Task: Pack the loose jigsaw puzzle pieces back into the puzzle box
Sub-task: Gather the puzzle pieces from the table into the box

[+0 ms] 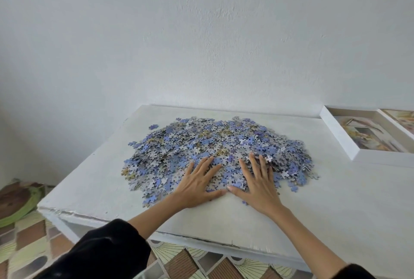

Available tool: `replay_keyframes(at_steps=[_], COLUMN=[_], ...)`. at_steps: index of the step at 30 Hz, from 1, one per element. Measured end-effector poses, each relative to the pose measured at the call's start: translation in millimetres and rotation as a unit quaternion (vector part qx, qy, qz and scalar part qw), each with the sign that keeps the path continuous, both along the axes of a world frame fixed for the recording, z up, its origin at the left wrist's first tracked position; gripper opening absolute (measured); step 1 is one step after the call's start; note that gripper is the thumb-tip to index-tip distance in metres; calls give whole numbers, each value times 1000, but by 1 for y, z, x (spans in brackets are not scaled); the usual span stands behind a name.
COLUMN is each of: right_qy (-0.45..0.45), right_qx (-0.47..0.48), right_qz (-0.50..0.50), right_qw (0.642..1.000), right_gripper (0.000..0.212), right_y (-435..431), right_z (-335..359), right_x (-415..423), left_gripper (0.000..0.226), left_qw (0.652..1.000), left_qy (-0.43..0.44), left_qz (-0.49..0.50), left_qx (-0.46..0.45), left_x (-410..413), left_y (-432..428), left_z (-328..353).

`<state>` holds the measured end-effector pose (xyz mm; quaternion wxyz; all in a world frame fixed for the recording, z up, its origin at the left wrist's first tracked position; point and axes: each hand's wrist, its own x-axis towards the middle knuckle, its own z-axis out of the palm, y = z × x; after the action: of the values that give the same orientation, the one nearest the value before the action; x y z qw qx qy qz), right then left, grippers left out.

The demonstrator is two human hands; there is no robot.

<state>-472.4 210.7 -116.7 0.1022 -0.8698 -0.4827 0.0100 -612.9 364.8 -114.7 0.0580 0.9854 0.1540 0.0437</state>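
Both your hands flat on near edge of puzzle pieces (215, 151) heap, left hand (199, 187) & right hand (257, 187) fingers spread, thumbs nearly touching, heap mid white table (336, 211), open puzzle box (338, 135) far right.

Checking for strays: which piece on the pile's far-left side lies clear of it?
The lone blue piece beyond the far-left corner of the pile: bare table surrounds it, whereas its neighbours overlap the rest.

Bare table (336, 200) separates the puzzle pieces (215, 148) from the box (340, 135) at far right.
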Motion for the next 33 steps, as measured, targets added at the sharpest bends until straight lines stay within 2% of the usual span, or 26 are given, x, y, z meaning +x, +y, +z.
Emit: replay_keyframes(at_steps=[2,4,7,9,12,14,16,20,23,27,30,33], right_qy=[9,34,21,-4,-13,18,55,86,87,106,113,111], right_qx=[51,151,317,365,350,300,263,233,230,245,257,203], right_qz=[9,16,-8,-51,-169,-251,-277,-272,-288,-263,-224,-142], right_qw=[999,988,948,930,921,920,922,930,925,927,933,962], right_gripper=[105,96,64,52,56,70,83,77,74,76,96,112], right_y=[-1,-3,-10,-20,-34,-39,-37,-21,-8,-3,-16,-34], right_z=[0,2,7,9,0,-6,-9,-8,-4,4,7,5], right_x=[1,2,7,17,42,51,49,28,19,13,6,-9], left_gripper=[85,88,87,88,93,89,90,90,97,98,93,83], left_qw=[999,994,971,959,940,917,909,916,914,922,908,891], left_qy=[-31,-82,-184,-222,-243,-244,-233,-202,-211,-220,-264,-309], left_qz=[-6,2,43,85,195,277,305,302,302,276,271,289], left_qx=[-13,-67,-145,-152,-137,-148,-161,-169,-169,-157,-181,-167], left_x=[-3,-7,-21,-37,-64,-80,-87,-76,-59,-49,-51,-63], left_y=[0,3,16,29,49,55,49,26,20,23,28,44], left_z=[2,8,16,18,13,6,-1,-4,-5,-6,-2,6])
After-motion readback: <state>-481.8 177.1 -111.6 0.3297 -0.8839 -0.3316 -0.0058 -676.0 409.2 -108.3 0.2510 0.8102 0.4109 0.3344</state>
